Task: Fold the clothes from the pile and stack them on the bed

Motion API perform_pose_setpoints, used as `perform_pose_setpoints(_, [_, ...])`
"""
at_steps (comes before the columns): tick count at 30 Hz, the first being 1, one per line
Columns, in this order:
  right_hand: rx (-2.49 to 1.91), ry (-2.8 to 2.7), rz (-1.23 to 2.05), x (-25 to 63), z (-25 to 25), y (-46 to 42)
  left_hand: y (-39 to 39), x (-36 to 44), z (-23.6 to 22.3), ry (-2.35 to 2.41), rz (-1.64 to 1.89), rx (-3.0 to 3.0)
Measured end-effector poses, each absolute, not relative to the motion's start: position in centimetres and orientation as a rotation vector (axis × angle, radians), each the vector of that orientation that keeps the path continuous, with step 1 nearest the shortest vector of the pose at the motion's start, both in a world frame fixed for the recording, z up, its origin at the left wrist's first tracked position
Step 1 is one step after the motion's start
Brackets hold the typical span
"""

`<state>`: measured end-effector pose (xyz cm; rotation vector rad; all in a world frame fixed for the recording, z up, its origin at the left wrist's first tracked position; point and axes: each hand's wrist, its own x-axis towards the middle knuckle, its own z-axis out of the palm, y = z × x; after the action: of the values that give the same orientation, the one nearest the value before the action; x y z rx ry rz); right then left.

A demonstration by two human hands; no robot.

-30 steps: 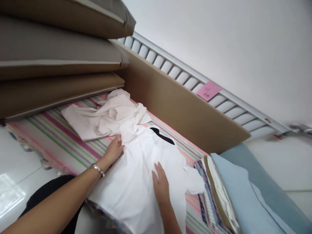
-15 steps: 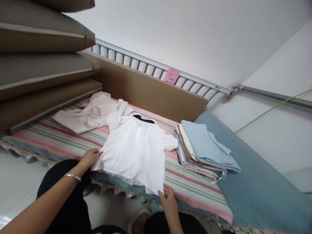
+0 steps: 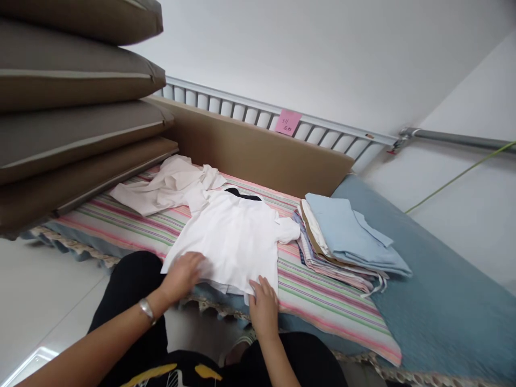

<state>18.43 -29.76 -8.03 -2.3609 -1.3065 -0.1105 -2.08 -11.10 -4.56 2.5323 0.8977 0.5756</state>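
Observation:
A white short-sleeved shirt (image 3: 229,231) with a black collar lies spread out, its hem hanging near the front edge of the striped cloth (image 3: 322,301). My left hand (image 3: 186,273) is over the lower left part of the shirt, its fingertips smeared by motion. On the shirt's lower right part lies my right hand (image 3: 264,303), fingers spread and flat on the fabric. Beyond the left sleeve rests a crumpled off-white garment (image 3: 169,185). Right of the shirt, touching its sleeve, is a stack of folded clothes (image 3: 350,231) with a light blue piece on top.
Thick brown cushions (image 3: 80,123) are piled at the left. A brown board (image 3: 258,156) leans along the white slatted rail (image 3: 237,110), which carries a pink note (image 3: 288,122). Blue bedding (image 3: 451,301) extends to the right, below a grey pipe (image 3: 455,138).
Both hands have let go of the shirt's lower corners. My left hand has moved right and inward over the shirt; my right hand now lies flat on it. The view has shifted slightly.

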Motion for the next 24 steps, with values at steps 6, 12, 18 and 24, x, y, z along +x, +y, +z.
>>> perform_pose_setpoints(6, [-2.205, -1.223, 0.095, 20.6, -5.7, -28.6, -14.5, 3.1, -4.6, 0.534, 0.294, 2.73])
perform_pose_setpoints(12, [-2.067, -1.075, 0.001, 20.9, -2.5, -29.3, -12.0, 5.9, -2.4, 0.823, 0.262, 2.567])
perform_pose_setpoints(18, [-1.756, -0.887, 0.511, 14.2, -6.3, -30.1, -10.4, 7.0, 0.1, 0.795, 0.302, 2.535])
perform_pose_setpoints(24, [-1.675, -0.471, 0.868, 12.6, -11.1, -27.6, -10.9, 6.6, 0.8, 0.77, 0.352, 2.537])
